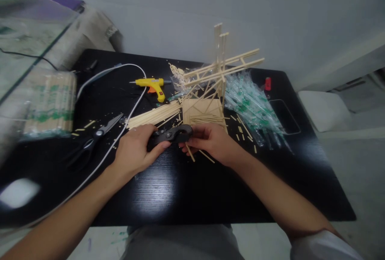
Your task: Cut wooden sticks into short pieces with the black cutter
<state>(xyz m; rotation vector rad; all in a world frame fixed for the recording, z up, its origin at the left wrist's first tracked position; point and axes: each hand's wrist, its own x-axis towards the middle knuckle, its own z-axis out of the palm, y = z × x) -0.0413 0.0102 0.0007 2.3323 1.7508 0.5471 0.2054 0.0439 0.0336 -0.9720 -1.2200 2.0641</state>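
Observation:
My left hand (136,150) is closed round the handles of black cutting pliers (173,135) above the black table. My right hand (210,140) is closed too, pinching thin wooden sticks (192,154) at the pliers' jaws, fingers also touching the tool's head. Just behind both hands stands a stick model (215,79): a flat square base of sticks with an upright post and slanting crossbars. A loose bundle of bare sticks (153,116) lies left of the base.
A yellow glue gun (153,85) with a white cable (120,132) lies behind. Black scissors (96,136) rest at the left, near a pack of sticks (49,105). Clear plastic wrappers (252,105) pile up at the right. Short stick offcuts litter the black table (192,196).

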